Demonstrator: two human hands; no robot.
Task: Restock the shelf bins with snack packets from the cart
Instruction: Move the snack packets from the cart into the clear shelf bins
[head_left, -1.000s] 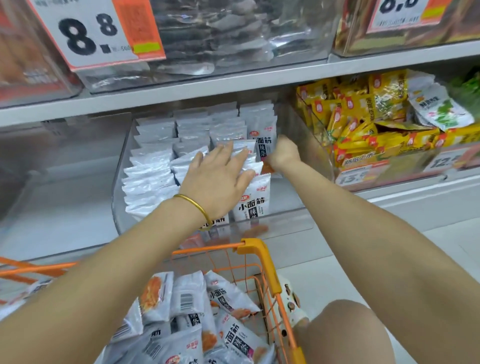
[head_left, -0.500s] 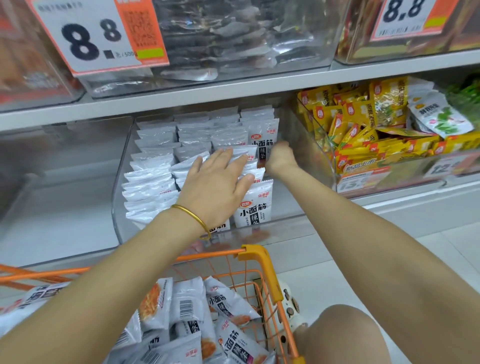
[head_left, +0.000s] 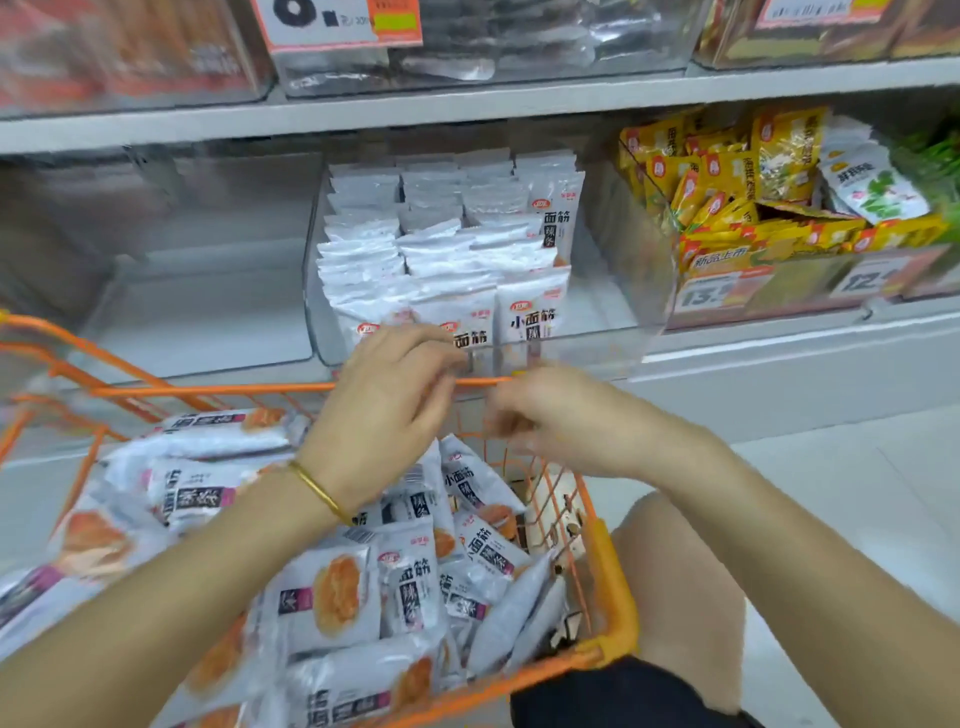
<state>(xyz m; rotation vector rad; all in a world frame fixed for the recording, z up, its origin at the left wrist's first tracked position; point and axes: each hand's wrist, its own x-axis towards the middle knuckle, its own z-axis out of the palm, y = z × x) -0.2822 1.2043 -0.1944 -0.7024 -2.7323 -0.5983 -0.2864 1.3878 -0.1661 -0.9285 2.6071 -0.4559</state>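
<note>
The clear plastic shelf bin (head_left: 613, 317) just beyond both grips already carries several rows of white foil snack packets with black letters (head_left: 447, 249), which stand upright and close together. Only a bare strip remains along its right wall, beyond the right grip. Under the grips, the orange wire cart (head_left: 218, 388) holds a loose heap of the same white packets (head_left: 332, 592). I judge this bin nearly filled, but much stock is left to place.

The left grip (head_left: 384, 410), with a thin gold bangle (head_left: 317, 491) on the wrist, hangs over the cart's far rim. Its fingers are loosely bent and no packet is visible in them. The right grip (head_left: 561, 415) is blurred, and I cannot tell if it has hold of anything.

The bin's front wall and the cart rim stand near each other, so the way upward is narrow. Further right of the right grip, a bin of yellow packets (head_left: 727, 208) looks full.
</note>
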